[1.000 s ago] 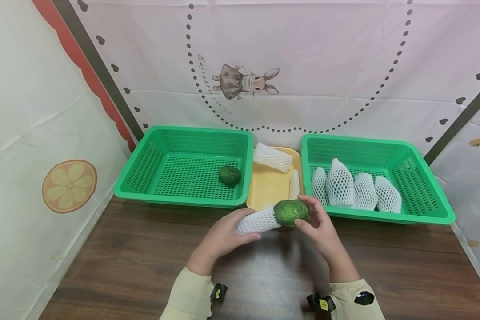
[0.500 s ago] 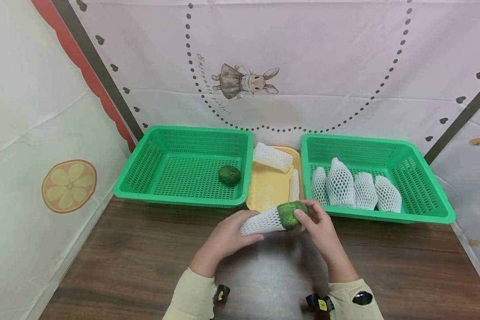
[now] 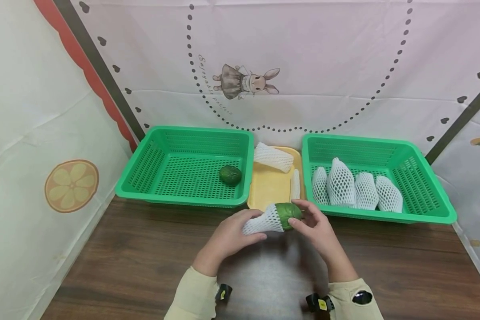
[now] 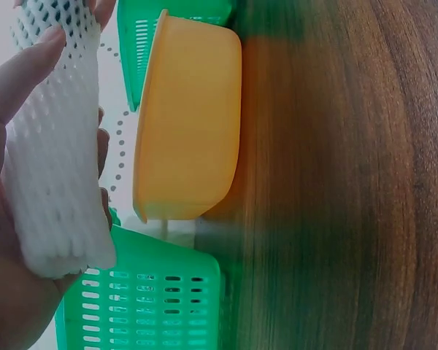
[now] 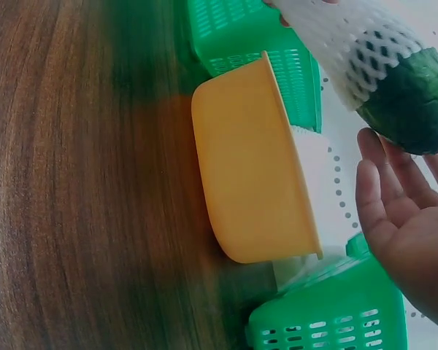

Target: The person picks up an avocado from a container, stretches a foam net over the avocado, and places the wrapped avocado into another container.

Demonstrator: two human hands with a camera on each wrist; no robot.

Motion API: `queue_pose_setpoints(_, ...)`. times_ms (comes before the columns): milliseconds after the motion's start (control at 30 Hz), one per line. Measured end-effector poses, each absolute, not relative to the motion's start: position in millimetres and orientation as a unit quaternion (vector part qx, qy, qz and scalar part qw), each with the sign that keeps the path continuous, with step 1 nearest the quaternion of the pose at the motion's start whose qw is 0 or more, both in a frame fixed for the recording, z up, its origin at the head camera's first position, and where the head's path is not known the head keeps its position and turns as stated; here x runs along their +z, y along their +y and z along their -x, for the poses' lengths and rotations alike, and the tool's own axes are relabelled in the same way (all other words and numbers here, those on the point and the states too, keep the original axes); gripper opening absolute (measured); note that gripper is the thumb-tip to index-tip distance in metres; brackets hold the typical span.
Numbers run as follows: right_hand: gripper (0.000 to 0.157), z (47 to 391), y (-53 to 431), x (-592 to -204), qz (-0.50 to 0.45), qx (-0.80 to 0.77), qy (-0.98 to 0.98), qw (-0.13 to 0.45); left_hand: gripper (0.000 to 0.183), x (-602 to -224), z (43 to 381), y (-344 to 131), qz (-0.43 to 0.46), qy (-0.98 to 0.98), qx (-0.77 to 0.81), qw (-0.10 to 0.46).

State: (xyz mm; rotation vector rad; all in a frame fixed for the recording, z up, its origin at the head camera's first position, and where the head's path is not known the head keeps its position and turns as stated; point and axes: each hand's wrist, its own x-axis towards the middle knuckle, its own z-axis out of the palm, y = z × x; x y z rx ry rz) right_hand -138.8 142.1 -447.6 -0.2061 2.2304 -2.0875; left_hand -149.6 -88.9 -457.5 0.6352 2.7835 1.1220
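Observation:
A white foam net sleeve [image 3: 264,222] is held in my left hand [image 3: 230,238], fingers and thumb wrapped round it. From its right end bulges a green avocado [image 3: 291,215], partly inside the mesh. My right hand [image 3: 319,229] holds the avocado's bare end between thumb and fingers. In the left wrist view the sleeve's narrow tail [image 4: 58,168] lies along the palm. The right wrist view shows mesh stretched over part of the dark green avocado [image 5: 412,109], with fingers below it. Another avocado [image 3: 230,175] lies in the left green basket [image 3: 184,200].
Between the baskets stands a yellow tray [image 3: 268,189] with foam net sleeves [image 3: 274,157] in it. The right green basket [image 3: 416,218] holds several net-wrapped items [image 3: 341,183]. Brown wooden tabletop [image 3: 144,258] lies in front, and a printed cloth [image 3: 324,58] hangs behind.
The sleeve's mouth has spread and covers more of the avocado. The right hand and avocado have shifted slightly left, toward the left hand, which has moved a little right.

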Motion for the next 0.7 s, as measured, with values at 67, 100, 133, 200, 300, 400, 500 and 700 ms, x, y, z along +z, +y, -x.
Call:
queue_pose_setpoints(67, 0.046, 138, 142, -448, 0.080, -0.677, 0.731, 0.036, 0.050, -457, 150, -88, -0.212, 0.909, 0.357, 0.033)
queue_pose_setpoints(100, 0.047, 138, 143, -449, 0.087, -0.675, 0.732, 0.036, 0.051, -457, 149, -88, -0.214, 0.911, 0.351, 0.030)
queue_pose_setpoints(133, 0.047, 139, 143, -449, 0.094, -0.672, 0.733, 0.034, 0.052, -456, 149, -88, -0.217, 0.913, 0.345, 0.027)
queue_pose_setpoints(200, 0.048, 139, 143, -450, 0.106, -0.666, 0.738, 0.035, 0.054, -455, 148, -88, -0.221, 0.916, 0.334, 0.020)
queue_pose_setpoints(300, 0.048, 138, 143, -451, 0.121, -0.652, 0.748, 0.036, 0.057, -452, 147, -87, -0.226, 0.917, 0.327, 0.013)
queue_pose_setpoints(400, 0.047, 138, 143, -451, 0.127, -0.641, 0.756, 0.035, 0.061, -450, 146, -86, -0.232, 0.917, 0.325, 0.006)
queue_pose_setpoints(500, 0.048, 138, 142, -452, 0.133, -0.638, 0.758, 0.032, 0.064, -448, 146, -84, -0.243, 0.918, 0.313, -0.007)
queue_pose_setpoints(700, 0.049, 138, 140, -450, 0.120, -0.645, 0.754, 0.033, 0.070, -444, 148, -80, -0.253, 0.922, 0.291, -0.030)
